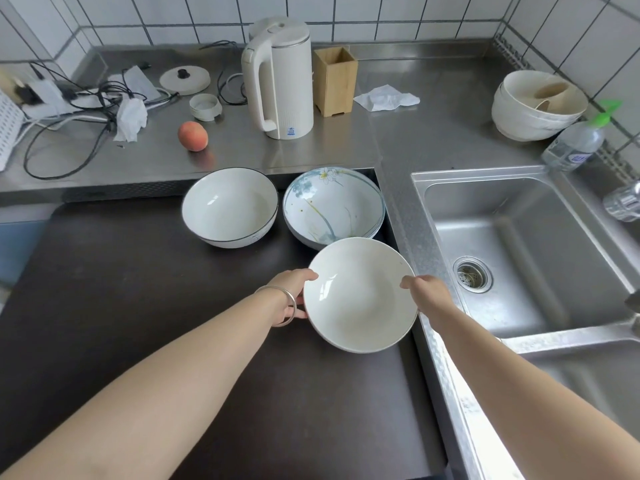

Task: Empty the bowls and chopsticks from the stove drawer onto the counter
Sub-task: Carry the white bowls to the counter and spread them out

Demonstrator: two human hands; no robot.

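Dark stovetop [138,306] beside a steel sink [519,237], both hands, left [292,299] and right [427,296], gripping a white bowl [360,296] by its rim, two bowls, rimmed [230,207] and floral [334,206], just behind it

Steel counter [433,140]: kettle [280,81], peach [193,136], bowls [533,105].

A home kitchen: white tiled walls rise behind a steel surface [433,133] carrying an electric kettle [280,81], a peach [193,136] and stacked bowls [536,105], beside a double steel sink [519,244].
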